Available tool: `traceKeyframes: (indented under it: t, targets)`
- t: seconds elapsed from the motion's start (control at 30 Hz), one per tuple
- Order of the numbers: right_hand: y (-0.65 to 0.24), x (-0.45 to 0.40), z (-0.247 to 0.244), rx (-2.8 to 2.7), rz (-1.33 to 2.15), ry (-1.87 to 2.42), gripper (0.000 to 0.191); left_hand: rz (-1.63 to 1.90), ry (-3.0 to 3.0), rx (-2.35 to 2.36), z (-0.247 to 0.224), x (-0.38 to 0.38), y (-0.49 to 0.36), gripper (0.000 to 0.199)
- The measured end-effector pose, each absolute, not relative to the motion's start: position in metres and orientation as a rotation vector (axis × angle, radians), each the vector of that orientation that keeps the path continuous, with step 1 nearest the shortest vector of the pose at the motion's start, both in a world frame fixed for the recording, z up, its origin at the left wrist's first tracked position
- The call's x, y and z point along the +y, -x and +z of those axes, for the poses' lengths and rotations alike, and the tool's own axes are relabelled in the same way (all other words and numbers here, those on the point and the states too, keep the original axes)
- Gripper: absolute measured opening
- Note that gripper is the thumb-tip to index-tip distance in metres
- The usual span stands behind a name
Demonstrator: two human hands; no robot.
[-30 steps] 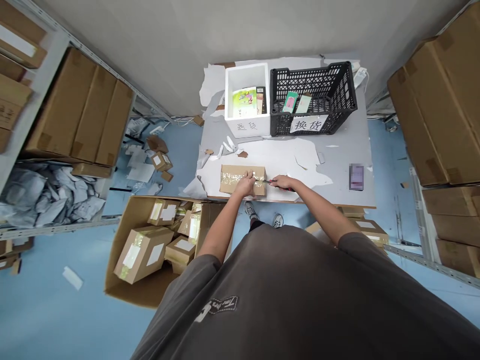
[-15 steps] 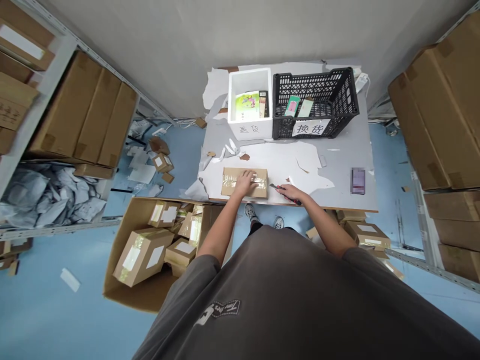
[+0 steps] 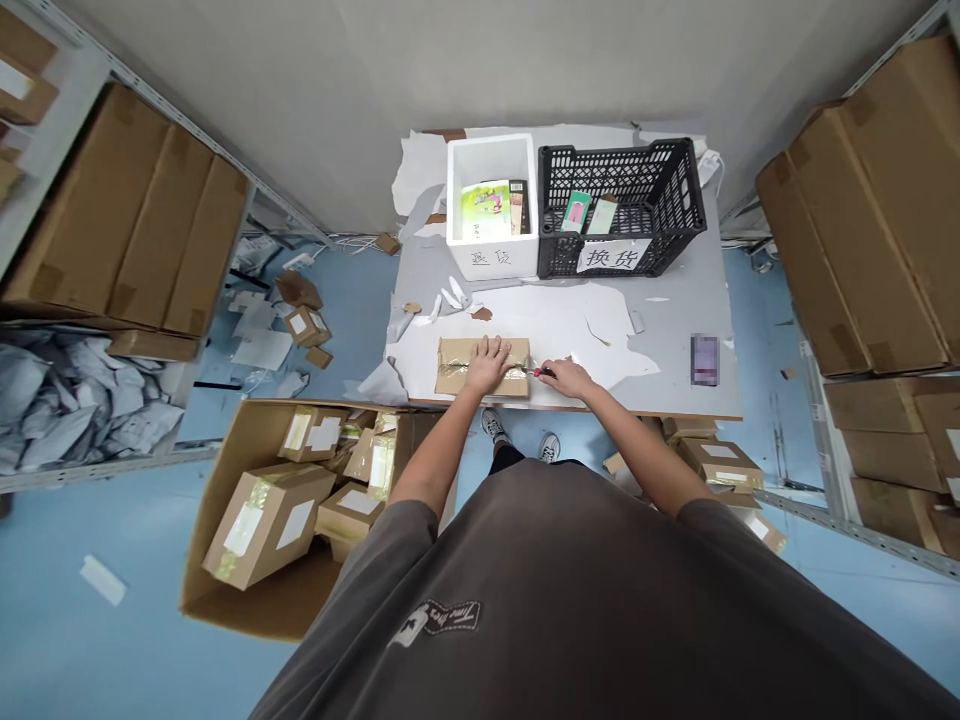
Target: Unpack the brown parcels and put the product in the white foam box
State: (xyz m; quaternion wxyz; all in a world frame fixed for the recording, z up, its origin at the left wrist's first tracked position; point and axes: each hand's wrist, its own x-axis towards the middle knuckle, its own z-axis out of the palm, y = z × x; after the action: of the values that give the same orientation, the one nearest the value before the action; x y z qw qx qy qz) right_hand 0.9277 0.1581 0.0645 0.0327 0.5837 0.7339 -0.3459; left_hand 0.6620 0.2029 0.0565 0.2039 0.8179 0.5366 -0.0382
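Observation:
A small cardboard box [image 3: 456,368] with clear tape along its top lies near the front edge of the table. My left hand [image 3: 487,364] rests flat on top of it, fingers spread. In my right hand [image 3: 566,378] is a utility knife [image 3: 544,372] with a red and black handle, gripped with the fingers wrapped round it. Its blade points left and meets the right end of the box along the taped seam. How deep the tip goes cannot be made out.
Behind the box stand a white foam bin [image 3: 493,258] holding books and a black plastic crate [image 3: 621,240] with small packets. A phone [image 3: 704,360] lies at the right. Torn paper covers the table [image 3: 667,310]. A large carton [image 3: 196,560] of parcels stands at the lower left.
The knife has turned and moved left from beside the box onto its right end. My left hand has opened wider on the box top. The whole view has shifted slightly.

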Motion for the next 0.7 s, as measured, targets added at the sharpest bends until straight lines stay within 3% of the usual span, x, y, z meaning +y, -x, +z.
traceKeyframes:
  t: [0.2,0.43,0.57,0.7]
  targets:
    - [-0.922,0.154,0.062,2.275,-0.823,-1.85,0.039,-0.052,-2.286,1.578,0.05,0.187,-0.669,0.058]
    - [-0.928,0.148,0.055,2.254,-0.833,-1.936,0.037,0.033,-2.23,1.678,0.049,0.175,-0.679,0.057]
    - [-0.947,0.139,0.049,2.152,-0.979,-2.19,0.03,0.097,-2.222,1.694,0.049,0.175,-0.679,0.056]
    - [-0.95,0.121,0.038,1.808,-1.378,-2.606,0.028,0.055,-2.201,1.657,0.057,0.18,-0.671,0.059]
